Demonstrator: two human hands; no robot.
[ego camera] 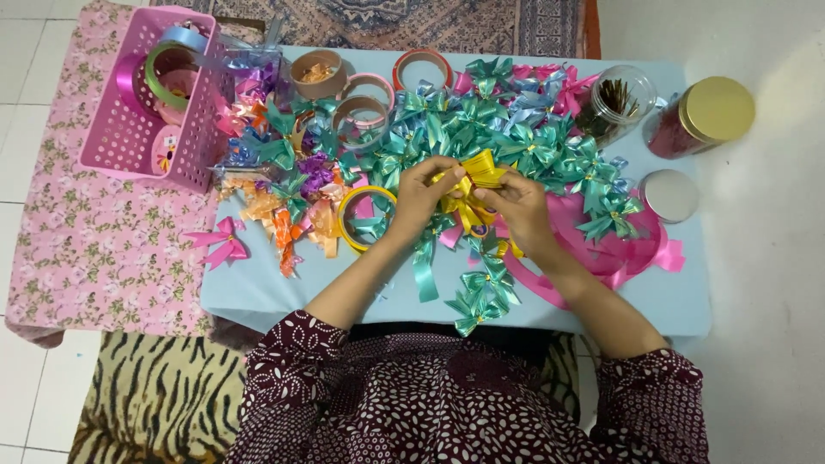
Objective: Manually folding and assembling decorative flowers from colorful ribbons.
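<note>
Left hand [418, 194] and right hand [518, 204] are each pinching the yellow ribbon bow [471, 185] in a closed grip, holding it above the light blue surface [258, 288], amid teal bows [481, 129] and a pink basket [129, 129].

On your counter [258, 296] sits a pink basket [129, 142] of ribbon rolls. Teal bows [533, 142] pile beside a gold-lidded jar [705, 116]. A lone pink bow [222, 241] lies apart.

two jars [703, 116] stand top right — gold lid, clear plastic.
</note>
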